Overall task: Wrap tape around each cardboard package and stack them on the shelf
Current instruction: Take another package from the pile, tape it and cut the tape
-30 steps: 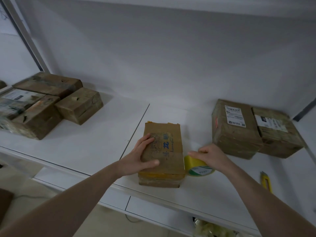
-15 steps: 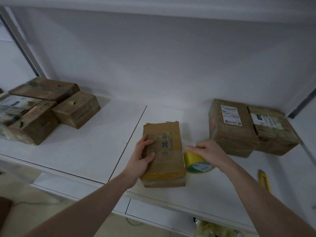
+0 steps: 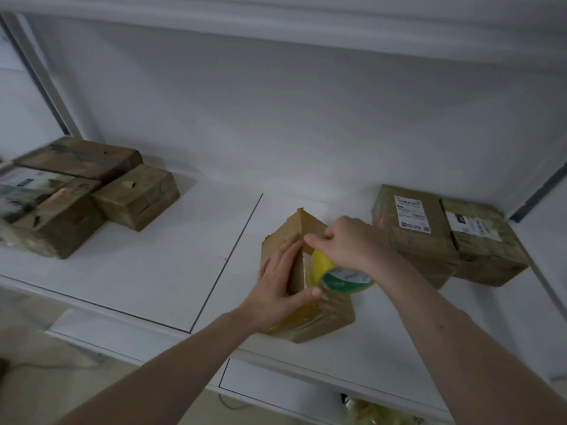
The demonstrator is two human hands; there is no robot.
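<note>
A brown cardboard package [image 3: 329,315] stands tilted on one long edge on the white shelf [image 3: 159,271], with yellow tape around its near end. My left hand [image 3: 280,286] grips its left face, thumb over the top edge. My right hand [image 3: 346,245] holds the yellow tape roll [image 3: 337,273] against the package's right side, fingers touching the upper edge.
Two labelled packages [image 3: 420,237] [image 3: 484,243] sit side by side at the right, close behind my right hand. Several more packages [image 3: 135,197] lie grouped at the left. The shelf's front edge runs just below the tilted package; a drawer front sits under it.
The package lay flat before; now it is tipped up on its edge. My right hand has lifted the tape roll off the shelf and brought it against the package.
</note>
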